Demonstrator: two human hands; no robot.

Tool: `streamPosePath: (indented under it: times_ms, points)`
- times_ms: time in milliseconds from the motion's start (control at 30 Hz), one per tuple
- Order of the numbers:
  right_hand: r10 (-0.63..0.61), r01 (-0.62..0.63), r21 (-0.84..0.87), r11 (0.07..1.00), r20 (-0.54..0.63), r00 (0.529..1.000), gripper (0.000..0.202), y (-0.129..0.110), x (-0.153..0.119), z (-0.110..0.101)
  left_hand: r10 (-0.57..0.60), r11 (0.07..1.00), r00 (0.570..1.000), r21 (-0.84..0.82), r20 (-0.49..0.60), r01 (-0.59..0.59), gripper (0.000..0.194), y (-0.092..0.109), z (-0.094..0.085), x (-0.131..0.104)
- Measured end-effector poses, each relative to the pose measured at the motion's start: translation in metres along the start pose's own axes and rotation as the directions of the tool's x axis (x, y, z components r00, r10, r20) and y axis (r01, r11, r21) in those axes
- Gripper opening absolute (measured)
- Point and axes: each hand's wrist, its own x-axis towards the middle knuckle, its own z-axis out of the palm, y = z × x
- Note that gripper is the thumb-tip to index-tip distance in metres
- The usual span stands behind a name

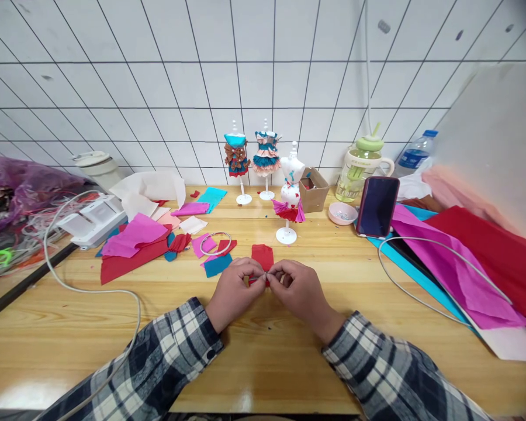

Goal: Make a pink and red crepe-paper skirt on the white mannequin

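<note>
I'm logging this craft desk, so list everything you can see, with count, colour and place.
red paper piece: one, red, centre of table, pinched at its near edge by both hands
mini mannequins: three, white stands with teal, pink and red paper dresses, back centre
paper scraps: many, pink, red, teal, white, left of centre
tape roll: one, clear, on the scraps
cardboard box: one, brown, beside the mannequins
small dish: one, pink, right of the box
phone: one, dark, propped upright
jug: one, green lid, back right
water bottle: one, blue cap, back right
large paper sheets: several, magenta, red, teal, right
cables: two, white, left and right
table: one, wooden
left hand: one, plaid sleeve
right hand: one, plaid sleeve
</note>
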Motion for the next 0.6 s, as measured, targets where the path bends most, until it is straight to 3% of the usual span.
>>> streamPosePath:
  times_ms: [200,367,600]
  points:
    - [0.144,-0.159,0.216,0.963,0.082,0.986,0.006,-0.0006,0.0027,0.0006,0.015,1.000,1.000,-0.024,0.015,-0.014,0.012,0.0017,-0.0005,0.0005]
    - [0.231,-0.285,0.414,0.864,0.177,0.957,0.012,0.0005,0.0067,-0.0002,0.019,0.999,1.000,-0.050,0.016,-0.018,0.013,0.0018,-0.0012,0.0015]
    - [0.289,-0.401,0.539,0.741,0.283,0.914,0.022,0.0072,0.0099,0.0004,0.026,0.996,0.999,-0.081,0.027,-0.024,0.014,0.0031,-0.0028,0.0022]
